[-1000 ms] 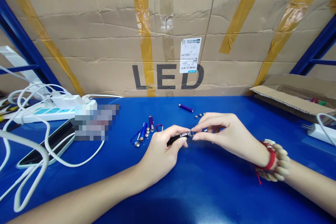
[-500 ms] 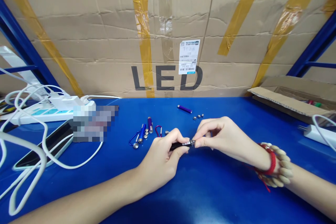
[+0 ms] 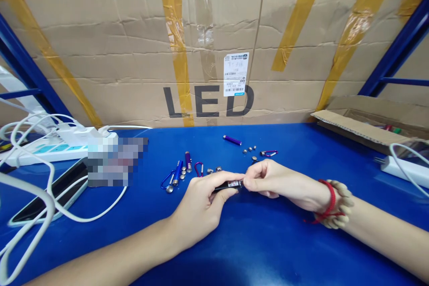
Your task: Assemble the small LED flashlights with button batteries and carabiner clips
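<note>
My left hand [image 3: 201, 208] grips a slim black penlight [image 3: 221, 186] with a white label, thumb below and index finger along its top. At the right end of the penlight, my right hand [image 3: 279, 181] pinches with thumb and forefinger; its fingertips hide that end. Behind the left hand lie a blue penlight body [image 3: 178, 173], a blue carabiner [image 3: 166, 180], a short purple tube [image 3: 188, 161] and a dark red carabiner [image 3: 199, 169]. Small button cells [image 3: 182, 172] sit beside the blue body. Farther back are a purple tube [image 3: 232, 140], more button cells [image 3: 250, 149] and a purple carabiner [image 3: 272, 153].
To the left, a white power strip [image 3: 50, 154], looping white cables [image 3: 50, 187] and a phone [image 3: 50, 194] lie on the blue table [image 3: 268, 246]. An open cardboard box [image 3: 355, 132] and another white strip [image 3: 407, 173] are at right. A large taped carton [image 3: 134, 53] stands behind.
My right hand has rotated at the wrist, its fingers now covering the silver end that showed before. My left index finger has straightened along the penlight. The view has shifted slightly.
</note>
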### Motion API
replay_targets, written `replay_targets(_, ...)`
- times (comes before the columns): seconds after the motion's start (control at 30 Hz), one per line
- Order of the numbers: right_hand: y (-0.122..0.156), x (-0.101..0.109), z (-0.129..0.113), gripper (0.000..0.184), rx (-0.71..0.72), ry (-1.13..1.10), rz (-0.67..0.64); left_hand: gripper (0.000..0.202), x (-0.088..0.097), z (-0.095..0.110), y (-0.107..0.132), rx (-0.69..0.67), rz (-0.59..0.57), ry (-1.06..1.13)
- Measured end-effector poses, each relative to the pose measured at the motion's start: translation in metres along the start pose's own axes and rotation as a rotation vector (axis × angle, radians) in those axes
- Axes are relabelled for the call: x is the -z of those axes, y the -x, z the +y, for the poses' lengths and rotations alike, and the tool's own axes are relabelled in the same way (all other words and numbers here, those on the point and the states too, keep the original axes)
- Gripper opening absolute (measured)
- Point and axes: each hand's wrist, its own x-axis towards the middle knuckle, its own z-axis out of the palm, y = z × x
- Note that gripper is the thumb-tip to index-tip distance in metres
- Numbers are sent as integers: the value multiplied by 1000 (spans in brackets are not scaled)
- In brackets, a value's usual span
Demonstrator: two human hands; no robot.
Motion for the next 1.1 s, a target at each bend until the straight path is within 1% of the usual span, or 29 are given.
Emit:
replay_targets(0.1,-1,-2,0,46,28,77,61,21,0,1,-2,28,39,21)
replay_targets(0.2,-1,-5,-2,48,110,172,136,22,0,1,-4,84,46,28)
replay_targets(0.23,-1,-6,-3,46,157,208,169,22,0,1,-3,97,47,23)
replay_targets(0.3,0,-6,-5,36,281,289,268,22,0,0,-3,115,49,20)
replay_targets(0.4,1,-4,-8,24,521,418,404,24,1,-2,-2,133,54,45)
replay_targets(0.5,2,-2,-8,16,701,498,415,25,1,-2,-3,156,47,75)
replay_targets(0.6,2,-1,-5,16,813,567,401,24,1,-1,-4,165,26,78)
replay_targets(0.7,2,2,-3,17,907,653,406,24,1,-1,-3,141,-13,56)
replay_targets(0.8,3,6,-3,16,968,728,372,24,1,-1,-2,132,-36,48)
replay_targets(0.9,5,10,-3,14,988,793,344,24,1,-1,-2,134,-75,73)
replay_targets(0.97,6,10,-4,15,979,796,336,23,1,-1,-2,117,-106,74)
replay_targets(1.1,6,7,-5,18,915,701,317,21,2,0,-3,86,-148,48)
